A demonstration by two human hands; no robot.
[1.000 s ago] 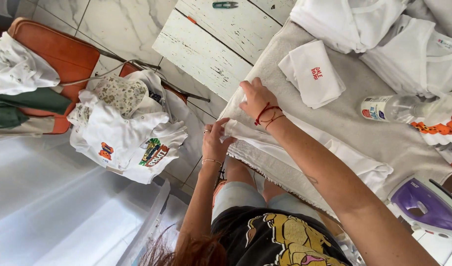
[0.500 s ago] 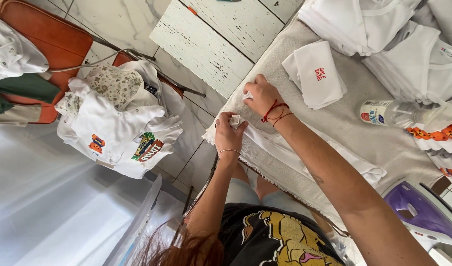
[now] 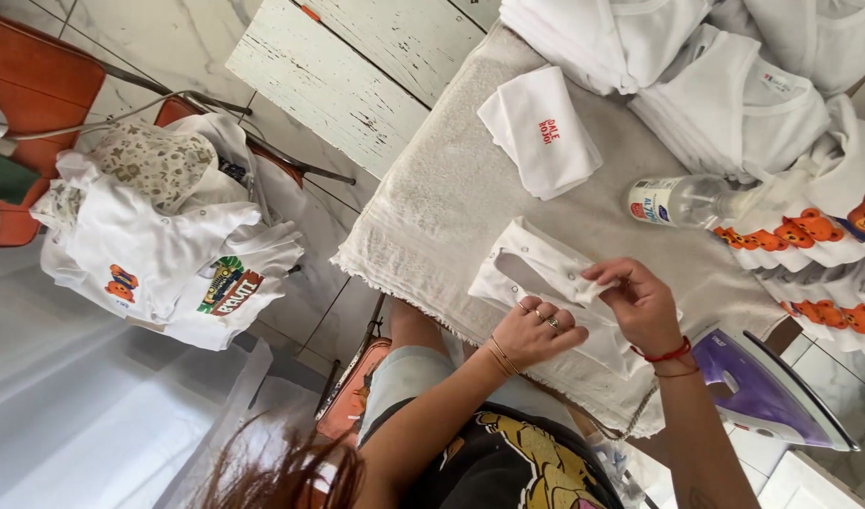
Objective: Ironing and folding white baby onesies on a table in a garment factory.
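We see a small white baby garment (image 3: 536, 273) with a snap-button strip lying on the beige towel (image 3: 451, 188) that pads the table, near its front edge, and both of our subject's hands are on it. The left hand (image 3: 536, 332), rings on its fingers and a thin bracelet at the wrist, pinches the cloth with curled fingers; the right hand (image 3: 644, 303), with a red cord at the wrist, grips the same fold between thumb and fingertips. We judge the folding of this piece only begun: the garment is still partly spread and creased. Just beyond it lies 1 folded white piece (image 3: 541, 127) with small red print, which looks finished, and a clear spray bottle (image 3: 682, 200) on its side. Further off, stacks of white clothes (image 3: 715, 85) and pieces printed with orange bears (image 3: 819, 236) crowd the far edge, so much seems left. A purple iron (image 3: 762, 391) rests near the right wrist. Well apart, on a chair (image 3: 36, 85), sits a heap of more baby clothes (image 3: 159, 236).
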